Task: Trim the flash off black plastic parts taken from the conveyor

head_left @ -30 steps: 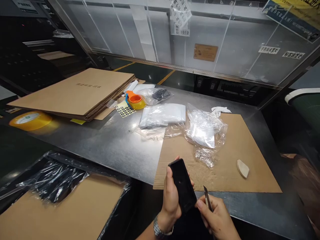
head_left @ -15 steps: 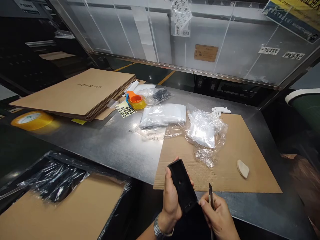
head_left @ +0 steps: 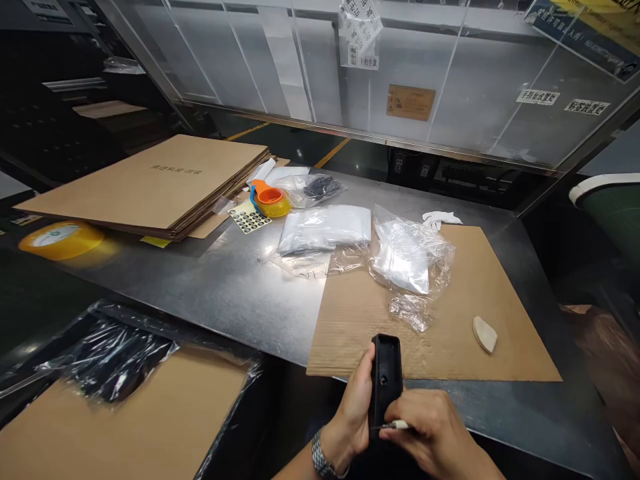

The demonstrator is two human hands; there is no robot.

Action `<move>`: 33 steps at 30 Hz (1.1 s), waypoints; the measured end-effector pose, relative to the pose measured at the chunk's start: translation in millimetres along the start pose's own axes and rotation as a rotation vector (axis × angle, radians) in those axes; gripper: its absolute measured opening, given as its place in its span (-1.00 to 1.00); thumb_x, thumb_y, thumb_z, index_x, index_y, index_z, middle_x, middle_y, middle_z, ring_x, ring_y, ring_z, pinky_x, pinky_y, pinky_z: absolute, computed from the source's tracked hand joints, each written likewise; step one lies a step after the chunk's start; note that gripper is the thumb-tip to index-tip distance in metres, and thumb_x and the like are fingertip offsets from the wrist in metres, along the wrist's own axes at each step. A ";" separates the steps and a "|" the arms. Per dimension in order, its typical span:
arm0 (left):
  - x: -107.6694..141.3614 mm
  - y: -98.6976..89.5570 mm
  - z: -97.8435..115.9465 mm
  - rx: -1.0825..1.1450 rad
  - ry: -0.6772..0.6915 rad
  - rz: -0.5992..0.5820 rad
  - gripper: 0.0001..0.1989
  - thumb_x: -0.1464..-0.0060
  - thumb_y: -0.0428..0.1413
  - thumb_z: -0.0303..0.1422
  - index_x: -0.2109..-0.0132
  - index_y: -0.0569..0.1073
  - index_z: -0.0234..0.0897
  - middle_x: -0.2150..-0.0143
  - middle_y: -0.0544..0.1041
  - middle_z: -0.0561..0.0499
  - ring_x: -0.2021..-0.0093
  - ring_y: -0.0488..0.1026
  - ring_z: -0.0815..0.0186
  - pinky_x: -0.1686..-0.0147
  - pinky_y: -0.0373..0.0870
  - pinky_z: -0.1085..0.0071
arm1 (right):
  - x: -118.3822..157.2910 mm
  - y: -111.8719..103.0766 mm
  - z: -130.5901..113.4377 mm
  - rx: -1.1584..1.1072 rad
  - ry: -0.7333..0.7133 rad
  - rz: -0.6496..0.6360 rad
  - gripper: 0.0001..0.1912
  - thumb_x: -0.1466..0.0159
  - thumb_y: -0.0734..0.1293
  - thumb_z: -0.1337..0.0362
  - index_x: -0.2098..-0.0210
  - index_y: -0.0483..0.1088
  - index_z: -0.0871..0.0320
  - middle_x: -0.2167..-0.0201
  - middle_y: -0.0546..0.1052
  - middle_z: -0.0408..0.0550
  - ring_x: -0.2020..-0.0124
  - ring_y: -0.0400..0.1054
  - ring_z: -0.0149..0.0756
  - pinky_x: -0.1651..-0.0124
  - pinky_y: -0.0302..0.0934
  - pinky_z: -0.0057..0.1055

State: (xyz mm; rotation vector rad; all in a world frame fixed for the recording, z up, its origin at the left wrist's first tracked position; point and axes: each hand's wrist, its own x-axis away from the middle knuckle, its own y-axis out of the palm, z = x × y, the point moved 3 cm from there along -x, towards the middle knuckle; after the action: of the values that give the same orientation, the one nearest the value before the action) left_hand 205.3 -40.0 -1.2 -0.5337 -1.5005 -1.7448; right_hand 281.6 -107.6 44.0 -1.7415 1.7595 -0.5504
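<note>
My left hand [head_left: 351, 408], with a metal-banded watch [head_left: 323, 455] at its wrist, is wrapped round a hollow black plastic case [head_left: 387, 367]. The case stands lengthwise, its open side facing me, and a small round hole shows inside. My right hand [head_left: 434, 421] is closed on a slim craft knife [head_left: 399, 425], of which only a pale part and a thin tip are visible. That tip lies at the near end of the case; whether it touches cannot be made out. Beyond both hands lies a flat cardboard sheet [head_left: 345, 327].
On the metal table [head_left: 240, 293] are clear plastic bags [head_left: 413, 250], a white packet [head_left: 330, 227], a tape dispenser [head_left: 273, 200], a pale wedge-shaped piece [head_left: 485, 335] and a white glove [head_left: 440, 219]. Stacked cardboard [head_left: 165, 180] stands left. A plastic-lined box [head_left: 150, 413] is at lower left.
The case has swung more upright and shifted slightly right and down. My right hand has moved in against its near end, and the knife has turned from pointing up to pointing left.
</note>
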 end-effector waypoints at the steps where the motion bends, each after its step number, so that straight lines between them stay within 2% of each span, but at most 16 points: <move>1: -0.5 -0.8 -0.6 0.004 0.001 0.007 -0.48 -0.14 -0.09 -0.06 0.49 0.43 -0.44 0.62 0.43 -0.06 0.62 0.38 0.38 0.57 0.29 0.51 | -0.9 1.3 0.0 0.018 -0.003 -0.012 -0.64 -0.30 0.18 0.07 0.51 0.36 0.15 0.61 0.43 -0.14 0.57 0.29 -0.44 0.50 0.01 -0.51; 4: -1.1 -3.5 -1.9 -0.005 -0.002 0.029 -0.50 -0.11 -0.05 -0.05 0.49 0.42 -0.43 0.61 0.43 -0.04 0.62 0.36 0.40 0.58 0.28 0.52 | -1.8 3.3 1.0 0.082 -0.010 -0.023 -0.58 -0.30 0.15 0.02 0.54 0.34 0.15 0.64 0.43 -0.15 0.60 0.29 -0.44 0.52 -0.03 -0.49; 8: 2.8 -3.1 -4.5 -0.023 0.018 0.054 -0.55 -0.10 -0.02 -0.07 0.49 0.42 -0.39 0.59 0.46 -0.03 0.62 0.38 0.41 0.60 0.27 0.54 | -2.1 3.7 3.7 0.194 -0.016 -0.077 -0.60 -0.32 0.16 0.10 0.58 0.30 0.14 0.64 0.44 -0.14 0.60 0.30 -0.42 0.53 -0.05 -0.47; 10: 6.2 -0.5 -7.9 -0.011 -0.016 0.023 -0.56 -0.11 -0.03 -0.07 0.50 0.41 -0.36 0.63 0.45 -0.02 0.64 0.38 0.39 0.61 0.28 0.53 | -3.0 1.7 7.1 0.241 0.006 -0.085 -0.61 -0.32 0.17 0.15 0.59 0.29 0.14 0.63 0.44 -0.13 0.59 0.31 -0.41 0.52 -0.05 -0.46; 12: 9.8 1.1 -12.4 -0.054 -0.089 0.000 -0.51 -0.11 -0.07 -0.03 0.52 0.40 -0.35 0.70 0.41 -0.02 0.70 0.36 0.36 0.66 0.27 0.51 | -4.4 -3.2 12.6 0.252 0.056 -0.039 -0.64 -0.32 0.18 0.15 0.57 0.31 0.13 0.62 0.44 -0.13 0.59 0.32 -0.40 0.52 -0.04 -0.46; 15: 14.9 0.2 -19.2 -0.189 -0.211 -0.005 -0.35 -0.12 -0.21 0.05 0.51 0.44 -0.43 0.72 0.41 -0.09 0.76 0.34 0.36 0.74 0.21 0.53 | -6.5 -13.8 22.6 0.205 0.160 0.068 -0.75 -0.28 0.22 0.10 0.34 0.42 0.11 0.52 0.52 -0.08 0.52 0.39 -0.32 0.48 0.05 -0.46; 18: 18.0 -1.6 -22.5 -0.255 -0.261 -0.035 -0.27 -0.13 -0.30 0.07 0.48 0.47 -0.49 0.69 0.45 -0.15 0.77 0.36 0.38 0.75 0.23 0.56 | -9.1 -24.2 29.1 0.146 0.205 0.119 -0.65 -0.27 0.24 0.09 0.05 0.39 0.12 0.37 0.57 -0.01 0.41 0.45 -0.24 0.39 0.15 -0.44; 21: 18.6 -3.4 -23.6 -0.293 -0.289 -0.052 -0.25 -0.12 -0.31 0.08 0.49 0.47 -0.49 0.70 0.44 -0.14 0.77 0.38 0.37 0.76 0.24 0.57 | -13.5 -30.5 29.7 0.057 0.189 0.060 -0.71 -0.29 0.21 0.12 0.15 0.47 0.09 0.36 0.58 -0.01 0.38 0.45 -0.25 0.35 0.18 -0.44; 24: 17.2 -4.0 -24.6 -0.311 -0.320 -0.080 -0.23 -0.12 -0.34 0.09 0.51 0.46 -0.48 0.73 0.42 -0.14 0.78 0.37 0.35 0.78 0.23 0.57 | -17.7 -33.2 29.2 -0.044 0.189 0.032 -0.70 -0.31 0.17 0.16 0.32 0.52 0.09 0.46 0.55 -0.07 0.46 0.40 -0.32 0.38 0.14 -0.47; 28: 14.3 -4.9 -25.7 -0.305 -0.317 -0.095 -0.24 -0.12 -0.32 0.09 0.51 0.46 -0.49 0.73 0.42 -0.15 0.78 0.38 0.34 0.79 0.22 0.56 | -18.6 -31.1 34.4 -0.179 0.267 0.056 -0.58 -0.31 0.15 0.13 0.56 0.42 0.17 0.64 0.38 -0.17 0.59 0.22 -0.43 0.48 0.04 -0.50; 30: 12.7 -6.4 -26.4 -0.305 -0.315 -0.082 -0.24 -0.12 -0.31 0.08 0.50 0.47 -0.50 0.72 0.43 -0.16 0.78 0.38 0.34 0.79 0.22 0.57 | -16.9 -29.5 36.9 -0.206 0.289 0.059 -0.60 -0.30 0.17 0.12 0.55 0.41 0.18 0.63 0.37 -0.18 0.57 0.21 -0.43 0.48 0.03 -0.50; 33: 10.8 -8.8 -27.6 -0.320 -0.316 -0.065 -0.24 -0.13 -0.33 0.07 0.49 0.47 -0.51 0.72 0.45 -0.20 0.78 0.38 0.32 0.78 0.22 0.55 | -13.8 -28.7 37.6 -0.172 0.277 0.027 -0.80 -0.22 0.28 0.17 0.34 0.45 0.16 0.48 0.48 -0.13 0.44 0.32 -0.36 0.37 0.10 -0.48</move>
State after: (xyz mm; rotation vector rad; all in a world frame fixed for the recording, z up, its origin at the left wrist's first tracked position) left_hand 196.2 -69.3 -5.1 -0.9712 -1.4643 -2.0396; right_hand 327.5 -91.1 37.1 -1.8237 2.0720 -0.6722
